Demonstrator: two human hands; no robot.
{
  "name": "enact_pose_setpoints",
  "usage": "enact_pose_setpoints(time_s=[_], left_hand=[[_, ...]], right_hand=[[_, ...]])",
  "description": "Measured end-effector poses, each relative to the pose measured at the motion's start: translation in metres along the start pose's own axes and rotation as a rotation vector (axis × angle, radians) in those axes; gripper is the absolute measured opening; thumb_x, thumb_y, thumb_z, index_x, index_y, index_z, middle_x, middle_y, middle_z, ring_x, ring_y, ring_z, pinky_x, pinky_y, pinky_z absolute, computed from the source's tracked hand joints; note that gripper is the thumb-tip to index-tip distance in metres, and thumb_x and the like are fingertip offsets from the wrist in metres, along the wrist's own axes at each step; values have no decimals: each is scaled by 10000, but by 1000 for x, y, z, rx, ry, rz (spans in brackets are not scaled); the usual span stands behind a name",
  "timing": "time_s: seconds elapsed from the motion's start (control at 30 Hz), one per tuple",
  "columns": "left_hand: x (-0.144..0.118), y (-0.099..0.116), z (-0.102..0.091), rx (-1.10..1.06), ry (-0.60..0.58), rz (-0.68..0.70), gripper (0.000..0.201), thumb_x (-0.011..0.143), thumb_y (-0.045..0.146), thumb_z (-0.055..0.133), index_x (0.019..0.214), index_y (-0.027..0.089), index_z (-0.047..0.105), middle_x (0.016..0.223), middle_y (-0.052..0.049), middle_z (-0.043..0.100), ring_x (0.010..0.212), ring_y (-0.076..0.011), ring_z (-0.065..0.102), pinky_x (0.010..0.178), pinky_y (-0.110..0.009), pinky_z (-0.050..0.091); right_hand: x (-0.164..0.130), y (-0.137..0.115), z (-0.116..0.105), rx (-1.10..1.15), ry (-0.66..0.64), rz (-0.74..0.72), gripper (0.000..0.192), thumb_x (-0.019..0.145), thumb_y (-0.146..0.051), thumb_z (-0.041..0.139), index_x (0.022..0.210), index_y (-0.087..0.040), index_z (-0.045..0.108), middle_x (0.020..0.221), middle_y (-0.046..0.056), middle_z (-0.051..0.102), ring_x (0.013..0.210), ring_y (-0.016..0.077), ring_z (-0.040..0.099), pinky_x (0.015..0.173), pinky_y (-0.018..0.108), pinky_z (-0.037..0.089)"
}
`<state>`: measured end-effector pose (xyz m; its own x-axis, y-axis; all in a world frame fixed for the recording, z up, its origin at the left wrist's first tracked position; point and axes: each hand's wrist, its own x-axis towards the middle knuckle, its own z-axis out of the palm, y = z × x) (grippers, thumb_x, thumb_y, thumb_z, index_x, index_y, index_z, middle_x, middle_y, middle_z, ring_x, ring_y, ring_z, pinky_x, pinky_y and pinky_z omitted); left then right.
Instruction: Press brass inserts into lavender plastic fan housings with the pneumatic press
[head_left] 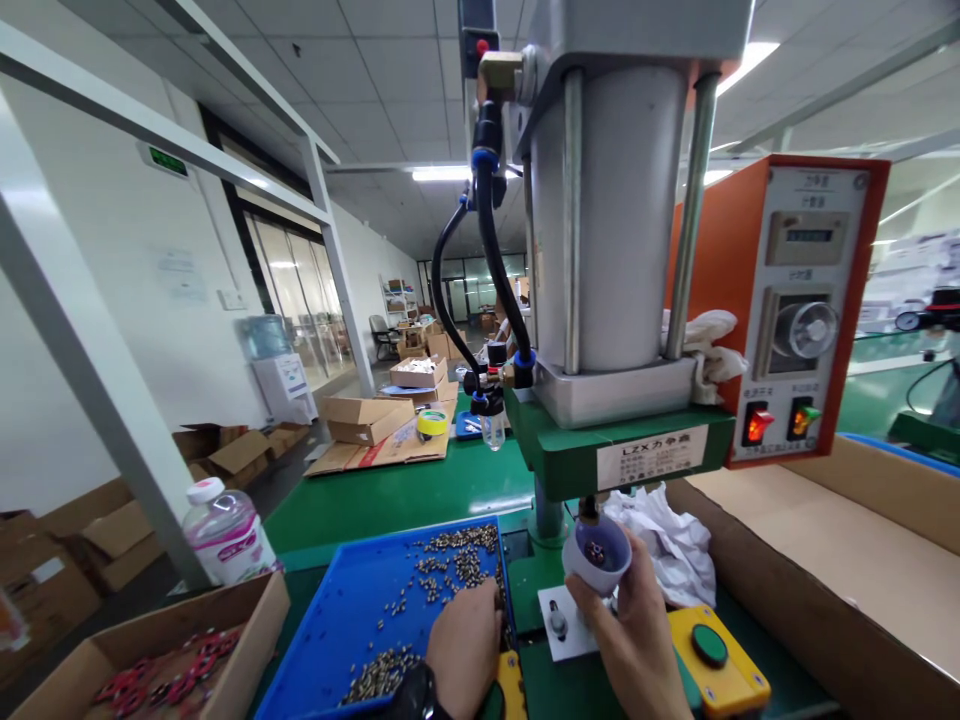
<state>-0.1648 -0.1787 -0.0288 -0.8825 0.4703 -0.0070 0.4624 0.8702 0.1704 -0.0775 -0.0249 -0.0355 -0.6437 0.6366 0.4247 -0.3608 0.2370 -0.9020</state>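
My right hand [634, 630] is closed round a small whitish cup [576, 572], held tilted under the press ram [589, 508]. Inside the cup sits a small dark and reddish piece, too small to name. My left hand [466, 635] reaches over the right side of a blue tray [322, 610], its back towards me and its fingers hidden. Many small metal cylinders [384, 672] lie loose in that tray. The press [622, 430] stands on the green bench, with a white metal plate [561, 632] under my right hand.
Yellow boxes with green buttons [718, 660] flank the press base. Crumpled white paper [667, 540] lies behind my right hand. At the left are a cardboard box [247, 625] of red parts and a plastic bottle [229, 530]. A large carton [810, 590] stands right, below an orange control box [750, 230].
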Motion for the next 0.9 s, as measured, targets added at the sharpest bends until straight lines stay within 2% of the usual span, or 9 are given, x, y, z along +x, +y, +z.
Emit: enact_pose_setpoints(time_s=[0.1, 0.2, 0.33, 0.47, 0.57, 0.63, 0.7, 0.8, 0.9], left_hand=[[-1, 4, -5, -8, -25, -13, 228, 867, 151, 413, 906, 222, 626, 960, -54, 704, 936, -204, 636, 748, -288, 423], [-1, 7, -9, -48, -47, -22, 236, 877, 157, 404, 856, 220, 631, 962, -46, 708, 922, -183, 633, 752, -273, 416], [3, 5, -7, -95, -18, 31, 256, 848, 119, 411, 811, 231, 638, 961, -18, 717, 951, -171, 632, 784, -263, 409], [8, 1, -2, -84, -17, 76, 255, 825, 91, 424, 812, 223, 641, 956, -11, 719, 956, -159, 631, 794, -242, 402], [9, 1, -1, -52, -17, 78, 254, 817, 84, 442, 841, 228, 651, 976, -10, 719, 946, -164, 635, 790, -247, 404], [9, 4, -1, -29, -12, 78, 259, 827, 99, 447, 885, 235, 659, 990, -14, 719, 956, -178, 635, 802, -261, 410], [8, 6, 0, -18, -9, 77, 256, 849, 131, 443, 918, 237, 666, 1000, -21, 720, 969, -194, 636, 813, -277, 418], [7, 10, 1, -13, -8, 73, 254, 873, 168, 433, 937, 233, 670, 995, -29, 721, 970, -198, 638, 819, -280, 427], [7, 12, 3, 1, -12, 68, 253, 884, 179, 430, 944, 227, 672, 982, -27, 719, 958, -186, 639, 823, -266, 427]], right_hand=[[-1, 0, -3, -53, 33, -35, 523, 784, -415, 624, 1225, -191, 455, 1181, 108, 589, 1070, 249, 568, 913, 352, 454], [-18, 8, -4, -113, 110, -29, 535, 774, -435, 634, 1216, -195, 450, 1192, 114, 591, 1111, 272, 562, 928, 374, 453], [-39, 17, -2, -42, 159, -77, 490, 820, -407, 597, 1229, -202, 423, 1293, 139, 541, 1194, 268, 532, 974, 384, 443], [-23, 10, -5, -68, 140, -46, 525, 823, -417, 587, 1277, -199, 436, 1305, 131, 531, 1211, 270, 510, 1002, 396, 425], [-12, 5, -15, -90, 257, -14, 606, 803, -440, 604, 1315, -189, 398, 1328, 139, 497, 1189, 280, 515, 991, 417, 432], [-26, 12, -23, -77, 309, 48, 687, 793, -450, 603, 1367, -195, 326, 1355, 147, 469, 1193, 288, 515, 993, 434, 434], [-62, 31, -30, -89, 173, 199, 697, 763, -474, 602, 1371, -248, 350, 1328, 120, 509, 1176, 296, 537, 960, 434, 469], [-130, 70, -33, -141, -133, 467, 516, 656, -505, 647, 1152, -383, 577, 1082, 40, 663, 999, 307, 639, 772, 428, 557], [-169, 112, -28, -132, -235, 652, 471, 574, -497, 681, 1012, -327, 652, 817, 39, 691, 726, 295, 688, 592, 400, 560]])
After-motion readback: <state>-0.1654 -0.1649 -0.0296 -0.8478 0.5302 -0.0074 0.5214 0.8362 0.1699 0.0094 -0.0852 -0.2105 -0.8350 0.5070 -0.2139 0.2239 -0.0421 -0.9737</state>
